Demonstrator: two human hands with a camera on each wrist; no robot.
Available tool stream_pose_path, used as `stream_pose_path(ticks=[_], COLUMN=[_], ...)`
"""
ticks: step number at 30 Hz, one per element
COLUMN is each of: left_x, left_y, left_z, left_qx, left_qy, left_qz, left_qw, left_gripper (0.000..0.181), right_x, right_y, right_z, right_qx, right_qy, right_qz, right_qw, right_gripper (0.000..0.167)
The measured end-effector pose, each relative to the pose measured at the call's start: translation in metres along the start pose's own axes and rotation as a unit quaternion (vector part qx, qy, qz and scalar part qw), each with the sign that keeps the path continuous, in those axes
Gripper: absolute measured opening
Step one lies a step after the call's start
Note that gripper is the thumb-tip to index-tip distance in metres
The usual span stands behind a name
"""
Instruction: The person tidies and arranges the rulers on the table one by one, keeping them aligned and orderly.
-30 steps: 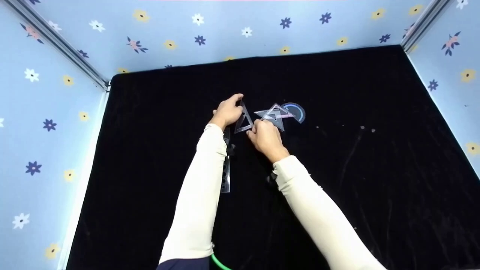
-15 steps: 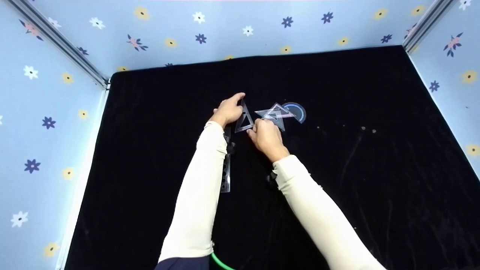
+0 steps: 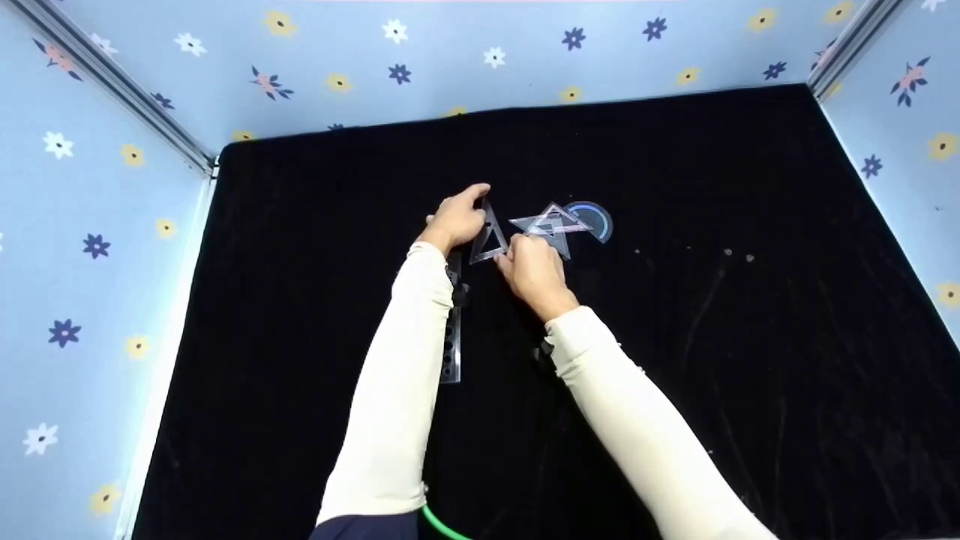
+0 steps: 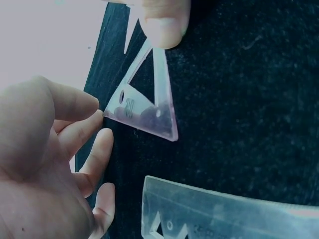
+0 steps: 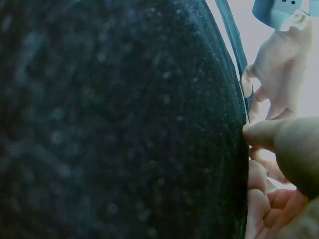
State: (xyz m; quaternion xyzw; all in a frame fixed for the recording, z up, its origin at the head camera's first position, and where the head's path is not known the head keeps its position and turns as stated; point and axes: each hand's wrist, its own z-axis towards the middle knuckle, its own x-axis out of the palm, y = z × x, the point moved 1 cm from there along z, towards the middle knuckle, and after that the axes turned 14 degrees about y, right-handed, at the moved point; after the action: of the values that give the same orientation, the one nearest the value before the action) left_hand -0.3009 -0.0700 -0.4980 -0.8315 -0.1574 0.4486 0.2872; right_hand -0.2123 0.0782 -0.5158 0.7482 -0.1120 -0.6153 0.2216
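Note:
A clear set square (image 3: pixel 489 244) with a triangular cut-out stands between the two hands, one corner low and near the right hand. The left hand (image 3: pixel 456 222) has its thumb and forefinger at the upper corner; in the left wrist view those fingertips touch a corner of the set square (image 4: pixel 142 112). The right hand (image 3: pixel 535 271) is curled, its thumb at the lower right corner, and pinches there; in the left wrist view its thumb (image 4: pixel 162 27) covers that end. In the right wrist view the set square is hidden behind the right hand (image 5: pixel 294 164).
Right of the set square, two overlapping clear triangles (image 3: pixel 551 226) and a blue-marked protractor (image 3: pixel 596 222) lie on the black cloth (image 3: pixel 337 225). A long clear ruler (image 3: pixel 451 352) lies beside the left forearm. Flower-patterned walls (image 3: pixel 450 60) stand behind and at the sides.

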Motion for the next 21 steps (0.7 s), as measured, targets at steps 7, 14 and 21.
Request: stream_pose_path(ticks=[7,14,21], left_x=[0.0011,0.0007,0.0003], left_y=[0.0009,0.0002,0.0014], left_z=[0.0005,-0.0010,-0.0009], left_qx=[0.003,0.003,0.001], left_qy=[-0.001,-0.002,-0.002], left_qz=[-0.001,0.000,0.006], left_qw=[1.0000,1.0000,1.0000], left_gripper=[0.058,0.057,0.056], right_x=[-0.0006,0.0006,0.0017], right_y=[0.0007,0.0008,0.0011], right_z=[-0.0004,0.0009,0.0025], right_qx=[0.002,0.012,0.020], right_qy=[-0.009,-0.015,-0.007], right_qz=[-0.002,-0.005,-0.009], right_qw=[1.0000,0.9998,0.9997], right_gripper=[0.027,0.029,0.031])
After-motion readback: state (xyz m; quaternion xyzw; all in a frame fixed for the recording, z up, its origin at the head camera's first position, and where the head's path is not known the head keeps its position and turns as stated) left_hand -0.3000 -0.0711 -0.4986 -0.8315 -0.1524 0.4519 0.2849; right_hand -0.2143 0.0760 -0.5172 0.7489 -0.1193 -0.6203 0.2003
